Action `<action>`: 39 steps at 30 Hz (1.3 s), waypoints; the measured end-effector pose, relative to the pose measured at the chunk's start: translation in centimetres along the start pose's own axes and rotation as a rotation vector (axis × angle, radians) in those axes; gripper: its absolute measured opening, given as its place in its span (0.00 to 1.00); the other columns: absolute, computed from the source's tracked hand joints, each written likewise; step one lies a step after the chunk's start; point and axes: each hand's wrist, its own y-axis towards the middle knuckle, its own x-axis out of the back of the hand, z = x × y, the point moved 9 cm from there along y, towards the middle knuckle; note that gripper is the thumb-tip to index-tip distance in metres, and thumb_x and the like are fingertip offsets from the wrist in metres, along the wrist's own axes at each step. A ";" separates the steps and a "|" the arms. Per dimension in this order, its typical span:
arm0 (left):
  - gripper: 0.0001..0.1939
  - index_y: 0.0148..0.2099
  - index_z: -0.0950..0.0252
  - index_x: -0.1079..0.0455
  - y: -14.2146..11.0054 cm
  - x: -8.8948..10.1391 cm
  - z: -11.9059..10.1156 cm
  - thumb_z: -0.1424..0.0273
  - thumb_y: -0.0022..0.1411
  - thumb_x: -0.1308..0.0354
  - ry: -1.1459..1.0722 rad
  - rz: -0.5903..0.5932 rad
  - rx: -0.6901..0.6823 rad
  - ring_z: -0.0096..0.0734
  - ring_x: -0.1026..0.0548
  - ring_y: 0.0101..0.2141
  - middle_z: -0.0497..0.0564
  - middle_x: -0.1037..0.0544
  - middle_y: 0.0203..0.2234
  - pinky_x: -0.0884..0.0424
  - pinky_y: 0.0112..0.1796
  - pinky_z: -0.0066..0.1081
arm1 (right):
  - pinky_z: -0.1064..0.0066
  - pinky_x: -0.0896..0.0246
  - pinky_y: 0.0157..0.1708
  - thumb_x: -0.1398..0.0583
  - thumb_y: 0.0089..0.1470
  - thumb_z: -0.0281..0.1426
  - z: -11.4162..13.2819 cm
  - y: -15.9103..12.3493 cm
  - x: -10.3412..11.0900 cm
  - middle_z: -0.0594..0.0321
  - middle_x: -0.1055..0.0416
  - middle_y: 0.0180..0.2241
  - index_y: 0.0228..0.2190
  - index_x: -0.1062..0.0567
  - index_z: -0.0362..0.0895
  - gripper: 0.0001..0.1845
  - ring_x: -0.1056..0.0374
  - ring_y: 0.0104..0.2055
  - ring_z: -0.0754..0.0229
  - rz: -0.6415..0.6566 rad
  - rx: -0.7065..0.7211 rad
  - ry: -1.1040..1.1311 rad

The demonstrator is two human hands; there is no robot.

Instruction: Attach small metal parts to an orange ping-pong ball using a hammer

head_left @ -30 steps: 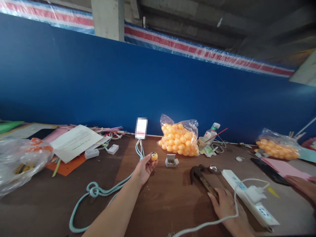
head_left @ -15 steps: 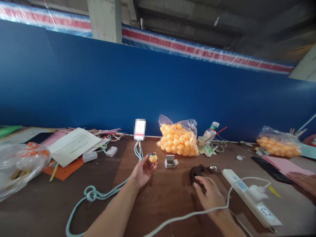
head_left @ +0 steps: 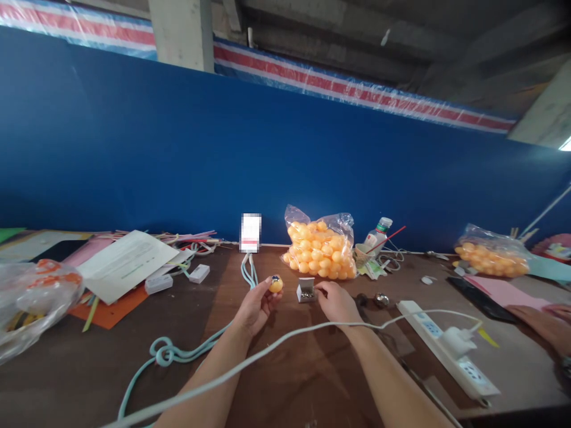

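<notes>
My left hand [head_left: 255,310] is closed around an orange ping-pong ball [head_left: 276,286] with a shiny dark-and-silver patch on top. Just right of it, a small open white box [head_left: 306,290] with several shiny metal bits inside stands on the table. The curled fingers of my right hand [head_left: 335,303] are at the box's right side, by its flap; what they pinch, if anything, is hidden. Beyond this hand lie a dark object [head_left: 361,299], partly covered, and a shiny silver round piece [head_left: 381,299].
A clear bag of orange balls [head_left: 319,252] stands behind the box. A white cable [head_left: 267,351] crosses over my forearms to a power strip [head_left: 446,348]. Light-blue cord [head_left: 178,355] lies left. At the far right, another person's hands [head_left: 535,324] rest by pink paper [head_left: 499,291].
My right hand has left the dark object and moved left to the small box. The white cable now lies across both forearms. My left hand keeps the ball in about the same place.
</notes>
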 end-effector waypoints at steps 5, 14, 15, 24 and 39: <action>0.12 0.42 0.73 0.29 0.1 0.1 0.0 0.71 0.56 0.41 0.055 -0.014 -0.027 0.26 0.25 0.27 0.57 0.23 0.31 0.26 0.27 0.22 | 0.71 0.44 0.31 0.47 0.53 0.35 0.2 1.6 -2.4 0.57 0.26 0.36 0.32 0.23 0.47 0.13 0.30 0.37 0.56 0.136 -0.084 -0.199; 0.13 0.42 0.72 0.29 0.2 0.3 -0.2 0.69 0.55 0.40 0.033 -0.021 -0.079 0.26 0.26 0.27 0.56 0.23 0.30 0.27 0.29 0.24 | 0.66 0.42 0.31 0.43 0.47 0.36 0.4 3.3 -4.3 0.54 0.24 0.34 0.28 0.23 0.46 0.11 0.29 0.37 0.50 0.242 -0.127 -0.270; 0.14 0.42 0.72 0.30 0.2 0.3 -0.2 0.68 0.56 0.40 0.027 -0.021 -0.080 0.26 0.26 0.27 0.56 0.23 0.30 0.27 0.29 0.24 | 0.67 0.42 0.31 0.43 0.46 0.35 0.3 3.3 -4.4 0.55 0.24 0.33 0.28 0.23 0.47 0.10 0.29 0.36 0.51 0.245 -0.121 -0.257; 0.18 0.43 0.73 0.30 0.2 0.2 -0.2 0.63 0.57 0.43 0.021 -0.069 -0.059 0.27 0.26 0.26 0.56 0.24 0.29 0.28 0.28 0.26 | 0.70 0.46 0.27 0.47 0.50 0.36 -0.4 3.2 -5.2 0.58 0.24 0.33 0.28 0.25 0.48 0.11 0.29 0.35 0.54 0.249 -0.086 -0.210; 0.15 0.46 0.70 0.29 0.2 0.9 -0.3 0.71 0.55 0.41 0.078 -0.069 -0.088 0.30 0.25 0.31 0.58 0.24 0.35 0.27 0.34 0.29 | 0.69 0.44 0.29 0.49 0.54 0.36 -0.6 2.6 -3.3 0.57 0.28 0.32 0.28 0.30 0.45 0.11 0.31 0.33 0.56 0.007 -0.054 0.173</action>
